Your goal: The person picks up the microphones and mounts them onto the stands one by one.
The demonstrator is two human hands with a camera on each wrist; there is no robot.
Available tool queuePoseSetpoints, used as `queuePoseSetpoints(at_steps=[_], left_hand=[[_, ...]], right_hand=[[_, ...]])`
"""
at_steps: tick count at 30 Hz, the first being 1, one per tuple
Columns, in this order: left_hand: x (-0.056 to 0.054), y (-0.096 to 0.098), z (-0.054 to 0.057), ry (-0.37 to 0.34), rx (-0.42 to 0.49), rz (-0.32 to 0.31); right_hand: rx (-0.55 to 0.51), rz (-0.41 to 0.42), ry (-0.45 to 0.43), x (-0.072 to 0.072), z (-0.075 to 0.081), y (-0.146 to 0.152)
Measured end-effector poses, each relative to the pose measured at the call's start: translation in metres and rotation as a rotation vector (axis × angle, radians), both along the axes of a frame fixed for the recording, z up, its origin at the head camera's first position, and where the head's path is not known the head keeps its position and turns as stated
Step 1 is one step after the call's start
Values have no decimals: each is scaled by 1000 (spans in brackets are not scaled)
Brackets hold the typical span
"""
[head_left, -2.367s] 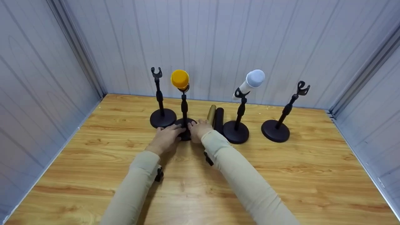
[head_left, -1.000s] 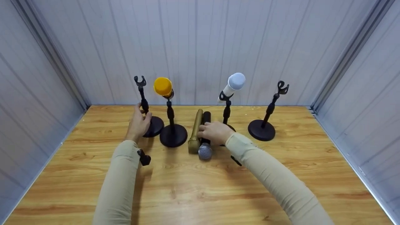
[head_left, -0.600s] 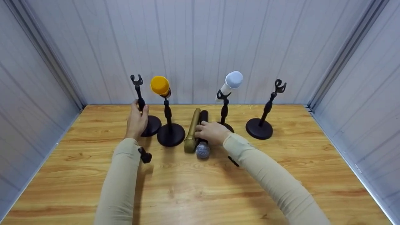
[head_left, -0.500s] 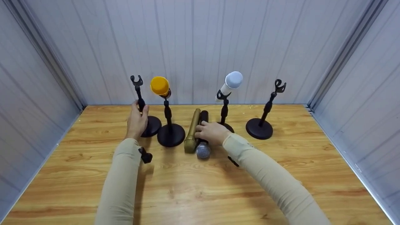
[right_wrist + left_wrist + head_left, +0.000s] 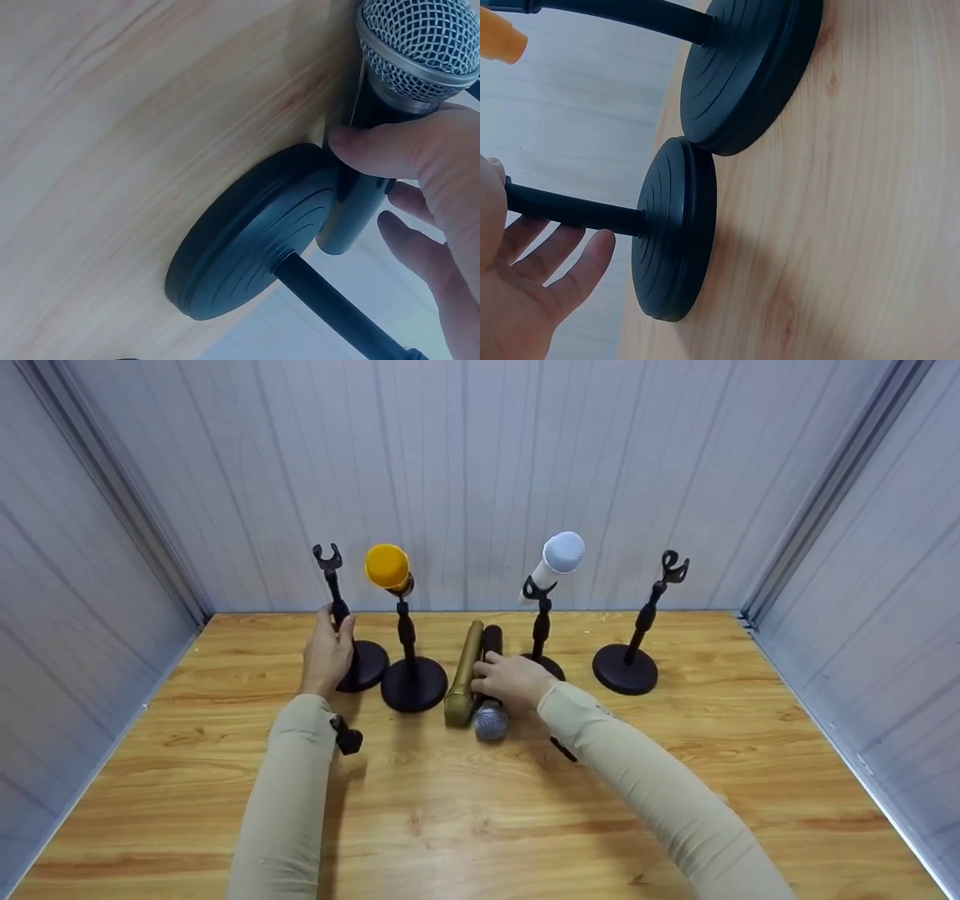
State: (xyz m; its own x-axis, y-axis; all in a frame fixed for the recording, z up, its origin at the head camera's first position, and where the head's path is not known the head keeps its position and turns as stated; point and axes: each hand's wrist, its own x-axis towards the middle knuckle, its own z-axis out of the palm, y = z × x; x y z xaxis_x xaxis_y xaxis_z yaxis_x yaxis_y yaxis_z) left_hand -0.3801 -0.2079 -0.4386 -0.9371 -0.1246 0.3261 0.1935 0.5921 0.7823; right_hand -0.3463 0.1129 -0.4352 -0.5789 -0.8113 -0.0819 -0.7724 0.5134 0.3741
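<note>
My left hand [image 5: 328, 656] holds the pole of the leftmost black microphone stand [image 5: 367, 666], whose clip has no microphone in it. In the left wrist view, the fingers lie behind that pole [image 5: 577, 208], just above the round base. Farther right, my right hand [image 5: 517, 682] grips a black microphone [image 5: 491, 723] with a silver mesh head, lying on the table. The right wrist view shows the thumb [image 5: 375, 150] across its body just below the head. A gold microphone [image 5: 465, 675] lies alongside, to the left of the black one.
Between the hands stands a yellow microphone [image 5: 388, 567] on its stand [image 5: 414, 686]. A white microphone [image 5: 562, 553] sits on another stand [image 5: 541, 630], its base partly behind my right hand. At far right is a stand [image 5: 626, 669] with a bare clip. Pale panel walls [image 5: 465, 472] enclose the wooden table [image 5: 450, 810].
Both hands have left the base of the yellow microphone's stand. The left went left to the leftmost stand, the right moved right onto the black microphone. Over the last second they stay almost still.
</note>
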Motion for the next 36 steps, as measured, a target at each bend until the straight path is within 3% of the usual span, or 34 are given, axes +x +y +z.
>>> queuePoseSetpoints(at_steps=[11,18,23,32,36], left_hand=[[23,-12,0,-21,-38,-57],[49,-21,-6,2,-90,-75],[69,-27,-6,-3,-93,-119],[100,-22,-8,23,-121,-169],[114,-18,-8,2,-104,-210]], right_hand=[[-62,103,29,4,-3,16],[-227,276,125,13,-7,29],[-332,360,137,20,-7,34],[-388,358,110,38,2,48],[-413,374,85,47,9,55]])
